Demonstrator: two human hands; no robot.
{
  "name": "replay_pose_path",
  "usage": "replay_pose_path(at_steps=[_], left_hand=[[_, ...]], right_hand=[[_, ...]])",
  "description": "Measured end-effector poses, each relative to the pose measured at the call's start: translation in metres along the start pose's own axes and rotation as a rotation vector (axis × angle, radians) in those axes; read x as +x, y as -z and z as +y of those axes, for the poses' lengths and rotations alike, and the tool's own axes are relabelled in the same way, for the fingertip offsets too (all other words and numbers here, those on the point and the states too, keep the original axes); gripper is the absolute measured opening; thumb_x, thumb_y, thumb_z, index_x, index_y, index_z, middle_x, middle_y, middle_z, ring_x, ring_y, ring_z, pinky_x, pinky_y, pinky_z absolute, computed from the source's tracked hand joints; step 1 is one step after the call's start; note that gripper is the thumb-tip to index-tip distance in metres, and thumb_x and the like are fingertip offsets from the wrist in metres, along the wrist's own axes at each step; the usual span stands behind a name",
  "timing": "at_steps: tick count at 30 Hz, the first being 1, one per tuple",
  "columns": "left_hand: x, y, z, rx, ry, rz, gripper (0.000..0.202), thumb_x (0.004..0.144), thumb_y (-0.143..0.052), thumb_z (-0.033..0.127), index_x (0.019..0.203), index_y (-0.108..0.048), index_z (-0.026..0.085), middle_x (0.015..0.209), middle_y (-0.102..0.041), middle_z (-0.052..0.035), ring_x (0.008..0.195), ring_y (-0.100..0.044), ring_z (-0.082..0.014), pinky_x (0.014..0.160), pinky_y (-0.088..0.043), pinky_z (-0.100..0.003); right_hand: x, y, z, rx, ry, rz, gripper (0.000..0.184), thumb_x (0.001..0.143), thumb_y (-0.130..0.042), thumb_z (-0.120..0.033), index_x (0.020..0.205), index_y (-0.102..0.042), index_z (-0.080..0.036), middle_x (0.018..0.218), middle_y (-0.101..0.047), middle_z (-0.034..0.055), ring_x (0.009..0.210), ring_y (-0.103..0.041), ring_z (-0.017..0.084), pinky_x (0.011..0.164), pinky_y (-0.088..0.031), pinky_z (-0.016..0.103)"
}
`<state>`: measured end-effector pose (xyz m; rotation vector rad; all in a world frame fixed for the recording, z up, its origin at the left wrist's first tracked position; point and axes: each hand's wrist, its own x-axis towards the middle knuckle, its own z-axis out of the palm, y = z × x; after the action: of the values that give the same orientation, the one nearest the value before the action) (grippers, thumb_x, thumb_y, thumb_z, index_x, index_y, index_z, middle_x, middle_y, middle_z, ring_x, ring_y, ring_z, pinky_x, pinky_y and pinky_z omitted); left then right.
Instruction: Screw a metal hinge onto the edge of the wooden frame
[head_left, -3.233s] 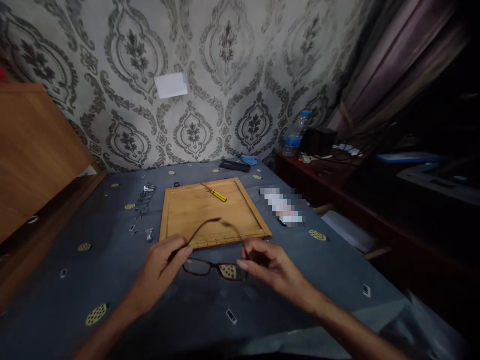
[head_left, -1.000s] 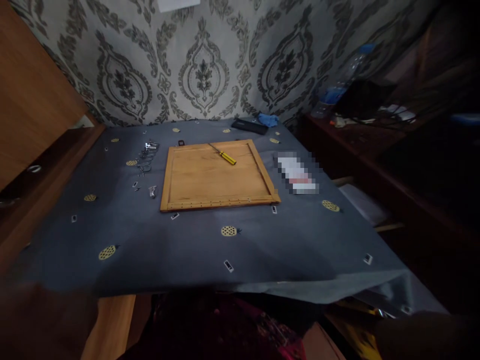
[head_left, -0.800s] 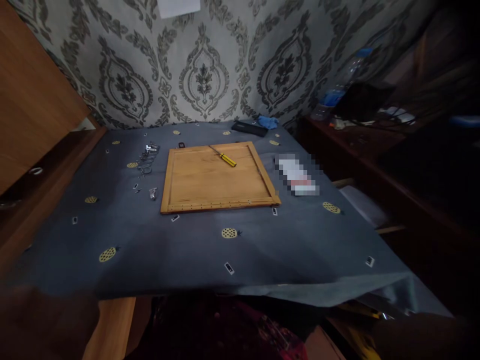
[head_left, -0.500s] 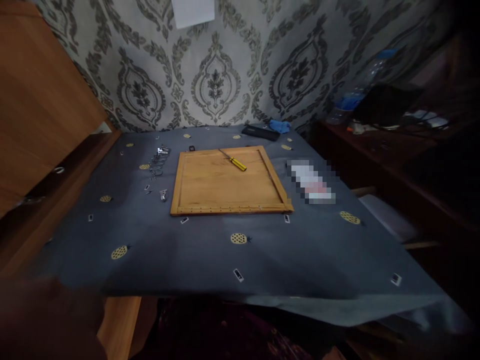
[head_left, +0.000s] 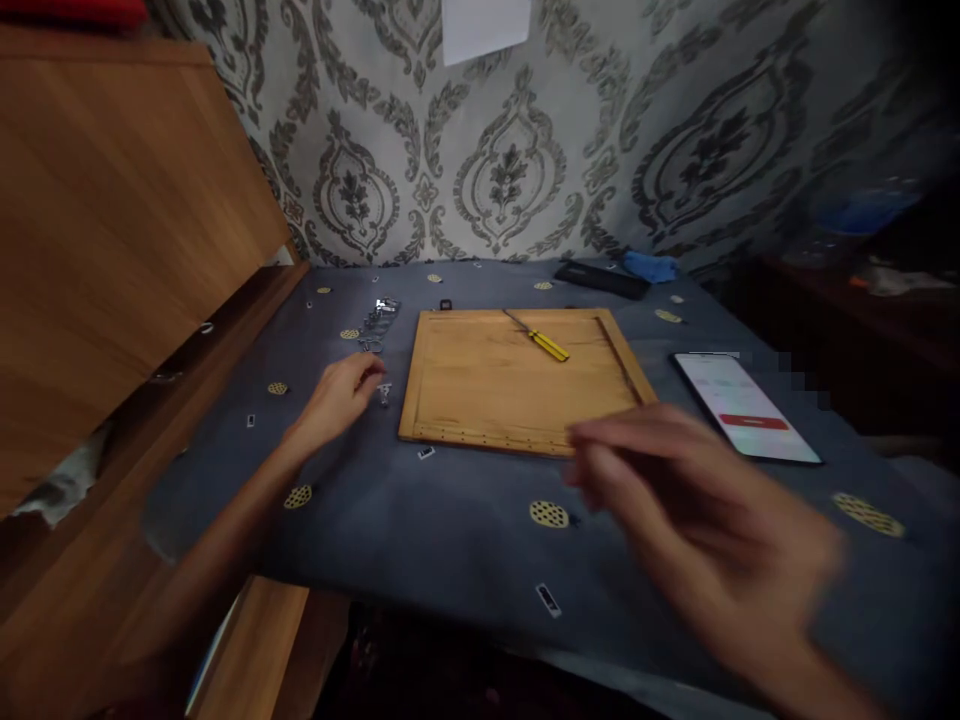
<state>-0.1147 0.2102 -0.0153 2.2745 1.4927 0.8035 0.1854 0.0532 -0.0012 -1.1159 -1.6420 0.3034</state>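
Note:
My left hand (head_left: 345,395) reaches over the left part of the table, its fingers bent forward and a little apart, with nothing visible in them. Just beyond its fingertips lies a small shiny metal piece (head_left: 385,394), and behind it is a cluster of metal hardware (head_left: 380,315). A framed wooden panel (head_left: 487,385) lies flat, a row of small holes along its near edge. Across the panel rests a yellow-handled screwdriver (head_left: 547,345). My right hand (head_left: 697,510), blurred by motion, hovers before the panel's near right corner. Its fingers curl towards the thumb; whether they hold anything is unclear.
A phone (head_left: 750,410) with a lit screen lies right of the panel. At the back are a black case (head_left: 600,280) and a blue cloth (head_left: 651,266). Wooden furniture (head_left: 135,200) borders the left side, and a patterned curtain (head_left: 510,170) hangs behind the dark tablecloth (head_left: 450,540).
My view has turned left and shifted, so the table sits further right in it. Both my hands have come in over the table. The panel and screwdriver look unmoved on the table.

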Motion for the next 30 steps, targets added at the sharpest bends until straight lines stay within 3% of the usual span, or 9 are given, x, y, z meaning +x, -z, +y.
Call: replay_pose_path(at_steps=[5,7,10,14,17,20,25,30], left_hand=[[0.000,-0.025,-0.030,-0.022,0.060,-0.075,0.020,0.091,-0.059,0.037,0.093,-0.067,0.019,0.083,-0.071,-0.0032,0.078,-0.065,-0.0201,0.075,-0.050,-0.032],[-0.003,-0.032,-0.033,-0.047,0.082,-0.090,0.019,0.088,-0.064,0.037,0.094,-0.067,0.019,0.079,-0.070,-0.0019,0.075,-0.065,-0.0196,0.073,-0.049,-0.031],[-0.004,-0.038,-0.034,-0.093,0.114,-0.081,0.012,0.086,-0.063,0.028,0.094,-0.067,0.020,0.080,-0.071,-0.0011,0.075,-0.065,-0.0182,0.073,-0.050,-0.030],[-0.009,-0.037,-0.031,-0.161,0.144,-0.026,0.014,0.086,-0.058,0.023,0.096,-0.067,0.020,0.085,-0.072,-0.0017,0.077,-0.065,-0.0160,0.071,-0.051,-0.027],[-0.019,-0.033,-0.017,-0.259,0.145,0.011,0.022,0.089,-0.058,0.033,0.104,-0.067,0.019,0.094,-0.070,-0.0038,0.083,-0.066,-0.0159,0.062,-0.051,-0.023],[-0.034,-0.034,0.003,-0.545,0.166,-0.087,0.025,0.086,-0.065,0.039,0.099,-0.069,0.018,0.080,-0.062,-0.0014,0.069,-0.060,-0.0135,0.046,-0.046,-0.018],[-0.052,-0.039,0.022,-0.661,0.231,-0.230,0.023,0.084,-0.067,0.034,0.100,-0.072,0.018,0.078,-0.061,-0.0004,0.063,-0.059,-0.0102,0.046,-0.051,-0.016],[-0.053,-0.043,0.025,-0.796,0.349,-0.281,0.026,0.079,-0.072,0.034,0.096,-0.066,0.016,0.076,-0.057,0.0016,0.064,-0.057,-0.0097,0.046,-0.056,-0.017]], right_hand=[[0.028,-0.070,0.035,0.205,-0.238,-0.213,0.013,0.097,-0.061,-0.027,0.097,-0.073,-0.022,0.077,-0.069,0.0024,0.062,-0.065,0.015,0.051,-0.052,0.026],[0.027,-0.089,0.048,0.262,-0.317,-0.288,0.016,0.096,-0.058,-0.030,0.099,-0.071,-0.021,0.072,-0.067,0.0012,0.057,-0.063,0.015,0.048,-0.049,0.026],[0.022,-0.105,0.060,0.268,-0.324,-0.310,0.019,0.096,-0.056,-0.030,0.101,-0.070,-0.019,0.073,-0.066,0.0013,0.058,-0.063,0.015,0.049,-0.050,0.026],[0.014,-0.112,0.065,0.201,-0.280,-0.254,0.016,0.097,-0.057,-0.029,0.098,-0.071,-0.020,0.081,-0.068,0.0038,0.067,-0.065,0.017,0.059,-0.053,0.030],[0.008,-0.111,0.065,0.154,-0.228,-0.239,0.012,0.097,-0.059,-0.025,0.096,-0.071,-0.022,0.085,-0.070,0.0046,0.077,-0.068,0.019,0.068,-0.055,0.032],[0.004,-0.108,0.065,0.052,-0.099,-0.251,0.013,0.100,-0.057,-0.021,0.100,-0.070,-0.023,0.088,-0.072,0.0042,0.079,-0.069,0.019,0.071,-0.057,0.032],[0.001,-0.112,0.068,-0.183,0.146,-0.306,0.021,0.104,-0.052,-0.019,0.117,-0.069,-0.021,0.098,-0.074,0.0081,0.089,-0.069,0.022,0.078,-0.059,0.037],[0.000,-0.117,0.068,-0.325,0.347,-0.331,0.029,0.104,-0.052,-0.014,0.131,-0.064,-0.013,0.094,-0.072,0.0085,0.081,-0.062,0.021,0.071,-0.055,0.035]])
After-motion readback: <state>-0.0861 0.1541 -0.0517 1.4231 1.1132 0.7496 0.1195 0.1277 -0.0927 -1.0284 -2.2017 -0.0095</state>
